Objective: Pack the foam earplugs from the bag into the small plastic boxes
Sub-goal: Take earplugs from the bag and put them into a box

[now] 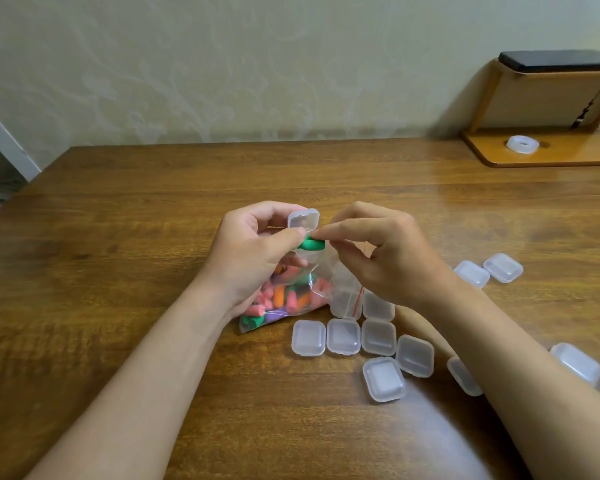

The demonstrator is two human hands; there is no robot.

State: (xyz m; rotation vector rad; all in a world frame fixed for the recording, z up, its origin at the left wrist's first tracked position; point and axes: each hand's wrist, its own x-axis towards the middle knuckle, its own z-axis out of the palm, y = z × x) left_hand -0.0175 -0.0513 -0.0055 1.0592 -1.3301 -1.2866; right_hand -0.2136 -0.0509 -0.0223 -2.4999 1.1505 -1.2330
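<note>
At the centre of the frame, a person packs foam earplugs at a wooden bench (118, 237). The left hand (253, 251) is curled around a small open box (303, 220), its clear lid standing up, with the thumb lying against a green earplug (311, 244) at the box's mouth. The right hand (388, 251) reaches in from the right and the tip of its forefinger rests on the same plug. The other fingers are curled, and it cannot be told whether the thumb pinches the plug from beneath.

The bag (291, 296), clear and holding pink, orange, purple and green plugs, lies on the bench just below the left hand. A cluster of closed boxes (343, 336) sits in the lower right, partly under the right forearm, with two more boxes (487, 271) further right. A roll of tape (522, 144) rests on a wooden stand (499, 161) in the upper right.

The step in hand appears to be seating the green plug in the held box. The next move probably calls for pressing the springy foam fully below the rim and then snapping the lid shut without trapping it. Most of the boxes look unfilled, so the job seems to be at an early stage.
</note>
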